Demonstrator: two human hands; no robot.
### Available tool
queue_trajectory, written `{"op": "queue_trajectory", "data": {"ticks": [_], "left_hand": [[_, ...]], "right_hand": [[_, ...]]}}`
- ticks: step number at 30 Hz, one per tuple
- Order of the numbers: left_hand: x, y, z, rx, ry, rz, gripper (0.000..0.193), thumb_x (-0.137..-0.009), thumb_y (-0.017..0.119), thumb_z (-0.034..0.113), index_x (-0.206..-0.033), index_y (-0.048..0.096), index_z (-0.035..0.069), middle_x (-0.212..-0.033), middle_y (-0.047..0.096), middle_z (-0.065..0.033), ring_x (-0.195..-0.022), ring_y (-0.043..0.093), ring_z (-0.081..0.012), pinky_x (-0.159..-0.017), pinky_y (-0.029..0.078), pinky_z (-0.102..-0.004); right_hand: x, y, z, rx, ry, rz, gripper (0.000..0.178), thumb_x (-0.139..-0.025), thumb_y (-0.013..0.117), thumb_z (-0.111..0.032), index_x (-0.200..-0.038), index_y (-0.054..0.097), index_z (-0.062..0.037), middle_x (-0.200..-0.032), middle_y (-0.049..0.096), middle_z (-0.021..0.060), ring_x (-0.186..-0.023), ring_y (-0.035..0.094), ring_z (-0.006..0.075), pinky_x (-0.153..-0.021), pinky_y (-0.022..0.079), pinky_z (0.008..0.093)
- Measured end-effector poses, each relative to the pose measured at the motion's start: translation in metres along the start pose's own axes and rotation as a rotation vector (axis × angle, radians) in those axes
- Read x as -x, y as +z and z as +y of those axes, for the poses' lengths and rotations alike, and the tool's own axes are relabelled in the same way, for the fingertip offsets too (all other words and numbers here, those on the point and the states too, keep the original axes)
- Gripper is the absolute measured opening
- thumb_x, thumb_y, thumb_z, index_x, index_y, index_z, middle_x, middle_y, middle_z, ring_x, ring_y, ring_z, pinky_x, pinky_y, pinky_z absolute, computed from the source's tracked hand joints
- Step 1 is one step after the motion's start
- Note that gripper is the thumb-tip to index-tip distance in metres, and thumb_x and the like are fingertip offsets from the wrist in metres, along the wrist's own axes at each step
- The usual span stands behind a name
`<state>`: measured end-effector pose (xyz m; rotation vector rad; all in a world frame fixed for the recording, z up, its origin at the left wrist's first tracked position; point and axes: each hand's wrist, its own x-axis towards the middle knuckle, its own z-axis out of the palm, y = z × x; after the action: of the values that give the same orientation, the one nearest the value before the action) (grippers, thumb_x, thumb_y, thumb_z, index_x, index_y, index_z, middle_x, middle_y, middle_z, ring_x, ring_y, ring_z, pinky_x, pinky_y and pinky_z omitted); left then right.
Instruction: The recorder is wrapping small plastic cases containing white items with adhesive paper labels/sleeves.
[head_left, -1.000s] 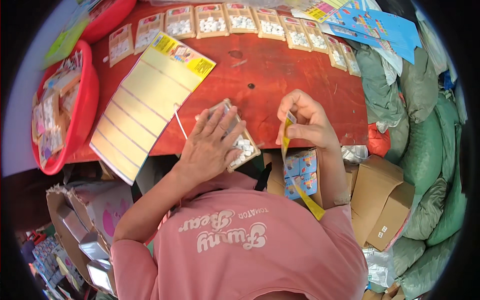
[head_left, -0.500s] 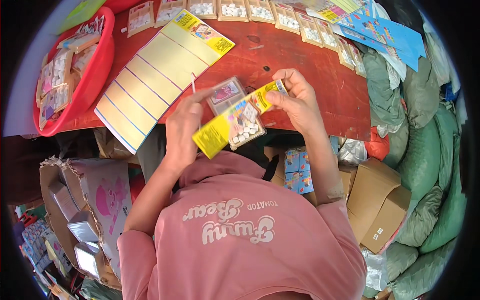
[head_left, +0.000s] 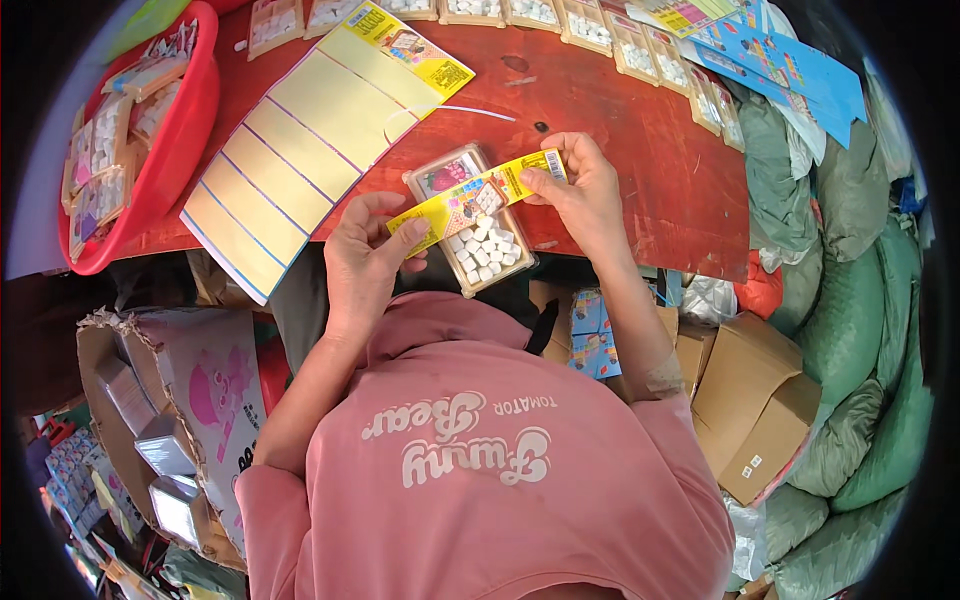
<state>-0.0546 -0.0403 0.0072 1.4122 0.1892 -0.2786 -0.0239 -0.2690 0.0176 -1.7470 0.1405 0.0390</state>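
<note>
A yellow printed sticker label [head_left: 437, 212] is stretched between my hands, slanting across a clear-lidded tray box [head_left: 488, 252] near the table's front edge. My left hand [head_left: 362, 258] pinches the label's left end between thumb and fingers. At the other end, my right hand [head_left: 582, 192] grips the label's corner the same way. Small white chunks fill the box's near half; a berry picture card shows in its far half. The label covers the box's middle, and I cannot tell whether it touches the lid. A thin white strip [head_left: 478, 110] lies curled on the table beyond.
A yellow label sheet [head_left: 290, 150] lies left of the box. The red basin [head_left: 203, 110] at far left holds packed boxes. Similar filled boxes [head_left: 587, 25] line the far edge. Blue printed sheets [head_left: 780, 70] are at back right. Cardboard cartons [head_left: 750, 400] stand below the table.
My left hand has let the thin white strip fall onto the table and taken hold of the label's left end. The label now lies flatter across the box's middle.
</note>
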Motion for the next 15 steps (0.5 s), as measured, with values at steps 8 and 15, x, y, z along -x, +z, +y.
{"op": "queue_trajectory", "data": {"ticks": [8, 15], "left_hand": [[-0.002, 0.005, 0.0, -0.42, 0.104, 0.049, 0.022, -0.082, 0.066, 0.008, -0.091, 0.047, 0.001, -0.067, 0.06, -0.0092, -0.056, 0.057, -0.0081, -0.046, 0.048, -0.0227], [0.015, -0.02, -0.01, -0.658, 0.153, 0.061, 0.017, -0.085, 0.063, 0.011, -0.087, 0.053, -0.002, -0.069, 0.06, -0.0087, -0.058, 0.057, -0.0098, -0.049, 0.047, -0.0238]], "right_hand": [[0.004, 0.011, 0.008, 0.615, -0.242, 0.128, 0.028, -0.078, 0.068, -0.006, -0.101, 0.053, -0.002, -0.09, 0.064, 0.0095, -0.077, 0.065, 0.0166, -0.064, 0.053, 0.0297], [0.025, 0.037, 0.011, 0.735, -0.363, 0.083, 0.023, -0.078, 0.064, -0.008, -0.098, 0.053, -0.0062, -0.087, 0.062, 0.0105, -0.076, 0.064, 0.0284, -0.064, 0.05, 0.0372]]}}
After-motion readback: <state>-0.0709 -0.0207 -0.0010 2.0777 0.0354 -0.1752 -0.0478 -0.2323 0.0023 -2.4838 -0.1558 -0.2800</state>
